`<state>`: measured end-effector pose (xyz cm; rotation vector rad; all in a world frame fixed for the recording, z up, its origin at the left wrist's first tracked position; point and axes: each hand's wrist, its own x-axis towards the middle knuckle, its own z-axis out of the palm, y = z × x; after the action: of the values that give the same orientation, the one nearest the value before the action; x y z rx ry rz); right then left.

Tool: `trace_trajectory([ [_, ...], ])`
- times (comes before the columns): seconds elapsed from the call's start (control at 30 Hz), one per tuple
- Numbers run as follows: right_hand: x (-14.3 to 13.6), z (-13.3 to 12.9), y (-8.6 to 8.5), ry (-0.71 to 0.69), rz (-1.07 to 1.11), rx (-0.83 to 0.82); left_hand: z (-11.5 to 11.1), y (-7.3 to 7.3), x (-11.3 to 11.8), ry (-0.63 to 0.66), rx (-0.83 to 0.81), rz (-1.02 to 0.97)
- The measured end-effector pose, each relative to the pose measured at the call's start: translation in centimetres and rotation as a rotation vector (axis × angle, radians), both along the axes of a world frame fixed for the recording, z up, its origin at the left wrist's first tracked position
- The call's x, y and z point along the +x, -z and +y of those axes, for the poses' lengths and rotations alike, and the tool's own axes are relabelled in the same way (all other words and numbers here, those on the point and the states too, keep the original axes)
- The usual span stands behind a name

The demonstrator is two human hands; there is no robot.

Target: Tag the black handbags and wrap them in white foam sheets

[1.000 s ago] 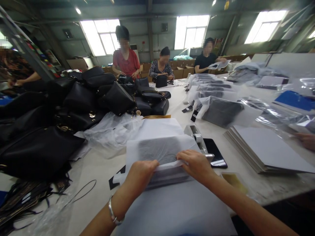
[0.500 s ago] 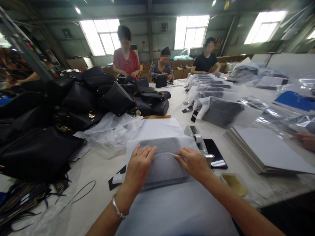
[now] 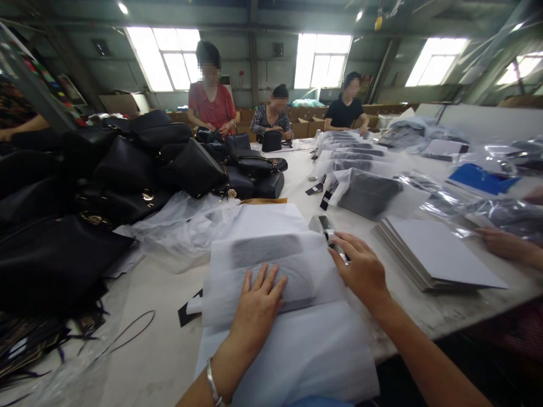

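Note:
My left hand lies flat, fingers spread, on a dark flat item that shows through thin white tissue paper. A black tag sticks out at the paper's left edge. My right hand is at the tape dispenser, just right of the paper. Its thumb and fingers are bent but apart, with part of the dispenser showing between them. The hand hides the dispenser's near end; I see no tape strip held.
Black handbags are heaped on the left, beside crumpled clear plastic. Wrapped bags stand in a row to the right, past a stack of grey-white boards. A co-worker's hand is at the right edge; several people work behind.
My right hand has left the tissue fold and moved right to the tape dispenser. My left hand has shifted toward the middle and flattened on the paper. The camera view has turned slightly right.

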<state>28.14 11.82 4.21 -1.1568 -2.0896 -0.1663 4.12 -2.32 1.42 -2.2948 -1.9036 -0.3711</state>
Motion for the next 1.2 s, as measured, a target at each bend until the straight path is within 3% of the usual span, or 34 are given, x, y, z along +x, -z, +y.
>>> trace_trajectory([
  [0.07, 2.3, 0.1, 0.4, 0.097, 0.096, -0.098, -0.1, -0.3, 0.0, 0.001, -0.014, -0.009],
  [0.17, 4.4, 0.1, 1.8, 0.155, 0.241, -0.449, -0.2, -0.5, 0.1, 0.004, -0.015, -0.023],
  [0.27, 4.3, 0.5, 2.9, 0.117, 0.5, -0.743, -0.2, -0.5, 0.1, 0.009, -0.003, -0.031],
  [0.37, 3.1, 0.9, 2.7, 0.071, 0.757, -0.892, -0.2, -0.5, 0.1, 0.014, -0.002, -0.034],
  [0.47, 1.9, 0.2, 1.4, 0.05, 0.926, -0.879, -0.3, -0.4, 0.0, 0.008, 0.002, -0.029],
  [0.6, 1.6, -2.9, -0.4, 0.061, 0.918, -0.672, -0.4, -0.3, 0.0, 0.008, 0.002, -0.035],
  [0.67, 2.1, -4.7, -0.7, 0.082, 0.929, -0.67, -0.4, -0.3, 0.0, 0.008, -0.002, -0.041],
  [0.8, 3.3, -6.7, 0.4, 0.118, 1.086, -0.879, -0.5, -0.4, 0.0, 0.007, 0.007, -0.043],
  [0.93, 3.9, -6.8, 2.2, 0.137, 1.169, -1.082, -0.5, -0.2, 0.0, 0.013, 0.014, -0.047],
  [1.07, 4.2, -5.8, 2.7, 0.13, 0.995, -1.032, -0.5, -0.2, -0.1, 0.011, 0.014, -0.054],
  [1.2, 5.1, -4.6, 2.1, 0.151, 0.565, -0.867, -0.4, -0.3, -0.1, 0.014, 0.019, -0.052],
])
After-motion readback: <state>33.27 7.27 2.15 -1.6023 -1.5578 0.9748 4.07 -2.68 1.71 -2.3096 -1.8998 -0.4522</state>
